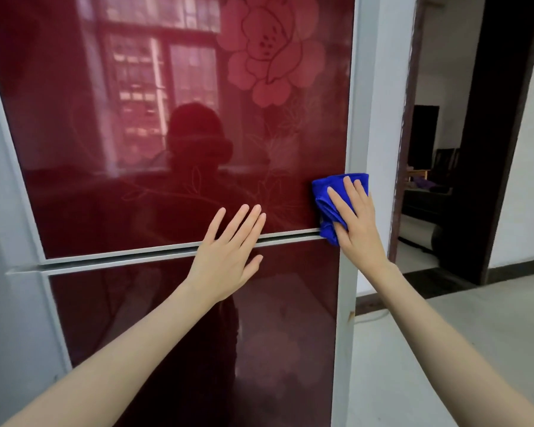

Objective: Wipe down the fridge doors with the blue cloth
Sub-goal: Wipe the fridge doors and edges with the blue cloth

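Cloth: I see the blue cloth point(324, 192) on the upper door point(167, 118), lower right corner.
Right hand point(355, 220): straight fingers press it flat.
Left hand point(228, 251): spread, bracing both doors.
Progress: I judge the lower door point(198, 334) is left; upper coverage unclear.

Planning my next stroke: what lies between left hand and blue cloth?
Head view: only bare red door glass and its pale trim, from left hand to blue cloth.

Cloth point(324, 192) under right hand point(356, 217) at right edge of upper door point(136, 180), left hand point(225, 257) flat across door seam point(121, 255), lower door point(259, 334) below both hands, doorway point(429, 180) right of them.
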